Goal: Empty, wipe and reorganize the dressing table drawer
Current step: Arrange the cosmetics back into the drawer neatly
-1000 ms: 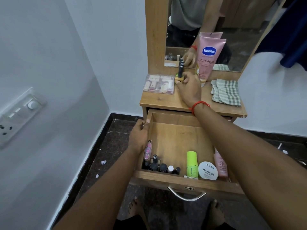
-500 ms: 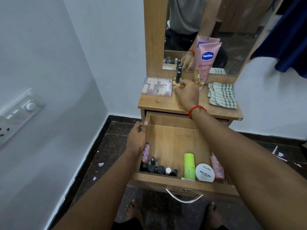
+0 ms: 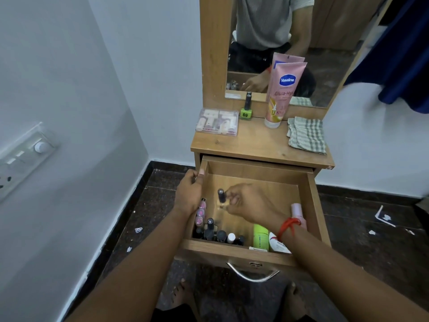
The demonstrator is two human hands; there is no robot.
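Head view: an open drawer (image 3: 232, 251) is seen at lower centre, pulled out from under the tabletop (image 3: 255, 142).
Left hand: the left hand (image 3: 188, 194) is curled over the drawer's left wall, which is gripped near its back end.
Right hand: the right hand (image 3: 254, 205) is held over the inside of the drawer, at the centre of the frame.
Fingers: the fingers (image 3: 232, 196) are closed in a pinch on a small dark-capped bottle (image 3: 221, 195). The bottle is blurred, and whether the drawer floor is touched cannot be told.
Drawer contents: a row of small bottles (image 3: 217, 234) is packed into the front left corner. A green bottle (image 3: 260, 237) and a white tin (image 3: 276, 245) are set against the front wall, and a pink tube (image 3: 297, 209) is laid by the right wall.
Tabletop: a clear case (image 3: 217, 122) is placed at the left, with a green nail polish (image 3: 246, 110) just beside it. A Vaseline tube (image 3: 282, 94) is stood against the mirror (image 3: 329, 66), and a checked cloth (image 3: 306, 135) is laid at the right.
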